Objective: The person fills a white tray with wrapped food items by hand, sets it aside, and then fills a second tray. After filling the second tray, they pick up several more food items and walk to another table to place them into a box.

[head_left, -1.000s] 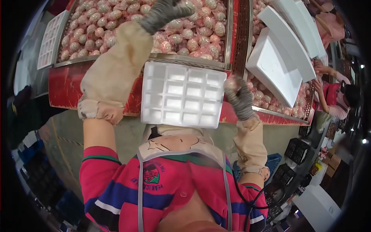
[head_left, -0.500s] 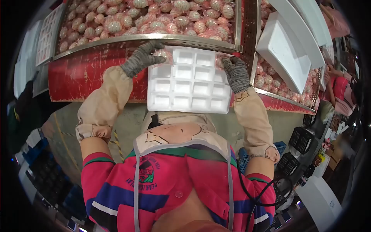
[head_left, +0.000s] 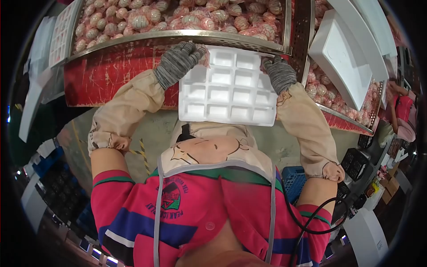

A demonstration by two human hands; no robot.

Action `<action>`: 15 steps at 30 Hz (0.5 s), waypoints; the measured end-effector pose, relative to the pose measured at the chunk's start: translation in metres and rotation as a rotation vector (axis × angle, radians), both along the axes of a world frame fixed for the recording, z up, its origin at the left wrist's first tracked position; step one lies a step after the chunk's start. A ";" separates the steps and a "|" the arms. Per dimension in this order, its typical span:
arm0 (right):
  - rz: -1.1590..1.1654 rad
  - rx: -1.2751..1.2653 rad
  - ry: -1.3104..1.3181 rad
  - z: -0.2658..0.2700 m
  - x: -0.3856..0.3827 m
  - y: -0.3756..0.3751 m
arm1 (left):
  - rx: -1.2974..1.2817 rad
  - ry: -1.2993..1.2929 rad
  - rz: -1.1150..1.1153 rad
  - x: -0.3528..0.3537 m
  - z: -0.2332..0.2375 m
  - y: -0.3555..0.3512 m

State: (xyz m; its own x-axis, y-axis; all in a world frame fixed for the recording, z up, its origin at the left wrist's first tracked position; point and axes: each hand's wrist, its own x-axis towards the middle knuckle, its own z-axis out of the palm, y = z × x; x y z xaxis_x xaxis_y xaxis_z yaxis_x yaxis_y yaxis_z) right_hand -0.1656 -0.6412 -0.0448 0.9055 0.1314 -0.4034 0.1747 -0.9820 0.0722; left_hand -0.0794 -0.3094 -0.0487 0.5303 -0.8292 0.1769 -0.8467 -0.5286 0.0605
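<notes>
A white foam tray (head_left: 227, 118) with rows of square hollows lies in front of my body, at the front edge of the bin. My left hand (head_left: 179, 66), in a grey knit glove, is closed around a round, plastic-wrapped ball (head_left: 205, 57) at the tray's far left corner. At the far right corner, my gloved right hand (head_left: 280, 74) has its fingers curled over another wrapped ball, mostly hidden by the glove. The other visible hollows hold nothing.
A metal-rimmed bin (head_left: 178, 34) of pale-striped wrapped balls (head_left: 191, 20) spans the far side. To the right, white foam boxes (head_left: 340, 58) rest over a second bin of balls. Filled trays (head_left: 64, 33) stand at left; another person (head_left: 402, 109) is at far right.
The view has shifted, so the tray and bins appear further right. My left hand has turned further over the tray's corner, and the fingers of my right hand have curled down over its corner.
</notes>
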 end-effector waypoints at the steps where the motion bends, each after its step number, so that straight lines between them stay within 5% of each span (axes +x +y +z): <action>1: 0.031 -0.062 0.001 -0.008 0.003 0.002 | 0.000 0.000 -0.003 0.002 -0.003 0.001; 10: 0.121 -0.095 0.044 -0.017 0.007 -0.007 | 0.289 0.286 -0.010 0.015 0.009 -0.021; 12: 0.131 -0.076 0.070 -0.016 0.009 -0.008 | -0.042 0.879 0.016 0.029 -0.024 -0.014; 13: 0.085 -0.066 0.127 -0.014 0.010 -0.004 | -0.044 0.876 0.018 0.029 -0.022 -0.016; 15: 0.060 -0.090 0.228 -0.007 0.011 0.004 | 0.532 0.522 0.131 0.031 -0.018 -0.017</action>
State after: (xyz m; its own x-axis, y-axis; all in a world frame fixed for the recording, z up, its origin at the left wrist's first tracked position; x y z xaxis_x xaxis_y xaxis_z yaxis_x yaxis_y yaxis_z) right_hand -0.1549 -0.6374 -0.0520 0.7815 0.1363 -0.6089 0.2542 -0.9607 0.1112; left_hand -0.0481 -0.3267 -0.0667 0.5358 -0.6569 -0.5305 -0.7063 -0.6930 0.1447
